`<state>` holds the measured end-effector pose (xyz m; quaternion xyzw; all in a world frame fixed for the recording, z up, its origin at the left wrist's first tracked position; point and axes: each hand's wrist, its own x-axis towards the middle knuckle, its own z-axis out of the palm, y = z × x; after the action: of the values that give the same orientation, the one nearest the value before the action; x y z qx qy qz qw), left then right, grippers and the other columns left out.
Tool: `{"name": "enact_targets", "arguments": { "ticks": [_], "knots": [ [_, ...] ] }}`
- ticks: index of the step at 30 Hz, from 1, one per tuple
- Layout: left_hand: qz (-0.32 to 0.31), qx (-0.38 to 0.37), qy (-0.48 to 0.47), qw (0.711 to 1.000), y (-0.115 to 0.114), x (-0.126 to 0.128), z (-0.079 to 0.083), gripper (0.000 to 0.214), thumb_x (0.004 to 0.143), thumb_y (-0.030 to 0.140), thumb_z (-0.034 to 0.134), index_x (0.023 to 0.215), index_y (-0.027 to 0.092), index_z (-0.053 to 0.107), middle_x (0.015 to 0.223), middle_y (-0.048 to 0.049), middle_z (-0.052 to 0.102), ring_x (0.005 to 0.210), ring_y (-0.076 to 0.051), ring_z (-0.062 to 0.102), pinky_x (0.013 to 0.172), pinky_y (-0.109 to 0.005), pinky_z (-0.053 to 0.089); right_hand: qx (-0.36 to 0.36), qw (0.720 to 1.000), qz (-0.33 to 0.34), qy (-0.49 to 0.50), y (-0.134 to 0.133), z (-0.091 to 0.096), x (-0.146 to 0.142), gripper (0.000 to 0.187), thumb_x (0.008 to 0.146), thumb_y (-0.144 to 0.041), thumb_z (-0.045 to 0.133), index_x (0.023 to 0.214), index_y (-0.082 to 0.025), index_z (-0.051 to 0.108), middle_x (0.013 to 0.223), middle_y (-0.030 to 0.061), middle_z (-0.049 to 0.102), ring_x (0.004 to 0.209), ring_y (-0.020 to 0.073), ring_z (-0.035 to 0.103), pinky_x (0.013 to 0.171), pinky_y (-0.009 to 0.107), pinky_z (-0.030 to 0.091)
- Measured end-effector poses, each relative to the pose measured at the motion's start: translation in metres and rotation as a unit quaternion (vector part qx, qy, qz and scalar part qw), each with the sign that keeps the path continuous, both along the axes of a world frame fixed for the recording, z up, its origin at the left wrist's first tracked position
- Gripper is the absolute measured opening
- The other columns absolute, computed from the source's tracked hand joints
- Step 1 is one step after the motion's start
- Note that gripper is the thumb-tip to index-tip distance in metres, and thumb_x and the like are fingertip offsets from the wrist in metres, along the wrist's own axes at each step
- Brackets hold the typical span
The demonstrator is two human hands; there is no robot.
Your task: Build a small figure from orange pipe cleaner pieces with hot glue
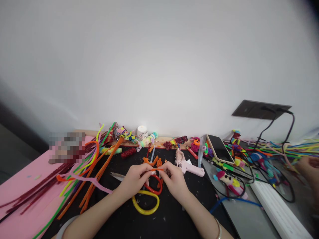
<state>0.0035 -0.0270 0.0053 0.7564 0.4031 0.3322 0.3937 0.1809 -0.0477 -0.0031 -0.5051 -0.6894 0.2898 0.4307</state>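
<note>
My left hand [137, 177] and my right hand [175, 178] meet in the middle of the black mat [174, 215]. Pinched between the fingertips of both is a short orange pipe cleaner [157, 169], stretched level from one hand to the other. Just behind it lie several cut orange pipe cleaner pieces [156, 161]. Scissors with a red handle loop [159, 189] and a yellow handle loop [146, 212] lie under my hands, their blade [117, 176] poking out at the left. A pale glue gun [193, 168] rests right of my right hand.
Long pipe cleaners [93, 184] spread across the left side over a pink surface [17, 196]. Along the wall stand small pipe cleaner figures [148, 139] and a white container [142, 131]. A phone [220, 149], power strip [279, 209], cables and another person's hand [309, 167] are at right.
</note>
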Motion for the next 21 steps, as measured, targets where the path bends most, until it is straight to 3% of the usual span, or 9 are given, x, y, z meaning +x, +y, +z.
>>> {"name": "enact_targets", "arguments": {
  "ticks": [7, 14, 21],
  "knots": [
    [0.010, 0.005, -0.002, 1.000, 0.0002, -0.0016, -0.0013, 0.019, 0.087, 0.024, 0.050, 0.075, 0.015, 0.062, 0.053, 0.0027, 0.057, 0.049, -0.010, 0.055, 0.054, -0.019, 0.041, 0.002, 1.000, 0.004, 0.008, 0.0007, -0.0002, 0.0000, 0.008, 0.080, -0.014, 0.055, 0.079, -0.017, 0.062, 0.064, -0.0016, 0.058, 0.053, 0.0105, 0.050, 0.050, 0.020, 0.040],
    [0.023, 0.007, -0.008, 1.000, 0.0017, -0.0028, -0.0001, 0.018, 0.087, 0.024, 0.049, 0.080, 0.015, 0.063, 0.056, 0.0026, 0.058, 0.051, -0.011, 0.057, 0.055, -0.019, 0.043, 0.014, 1.000, -0.002, 0.008, 0.0015, 0.0000, -0.0003, 0.024, 0.079, -0.012, 0.054, 0.099, -0.018, 0.065, 0.073, 0.0013, 0.064, 0.055, 0.0111, 0.053, 0.054, 0.022, 0.045],
    [0.013, 0.009, -0.004, 1.000, 0.0015, -0.0032, -0.0029, 0.017, 0.086, 0.023, 0.049, 0.082, 0.015, 0.064, 0.061, 0.0004, 0.062, 0.051, -0.011, 0.057, 0.055, -0.020, 0.044, 0.028, 1.000, -0.007, 0.002, 0.0024, -0.0006, 0.0008, 0.021, 0.080, -0.013, 0.053, 0.096, -0.018, 0.066, 0.075, 0.0018, 0.064, 0.056, 0.0113, 0.054, 0.054, 0.022, 0.045]
  ]
}}
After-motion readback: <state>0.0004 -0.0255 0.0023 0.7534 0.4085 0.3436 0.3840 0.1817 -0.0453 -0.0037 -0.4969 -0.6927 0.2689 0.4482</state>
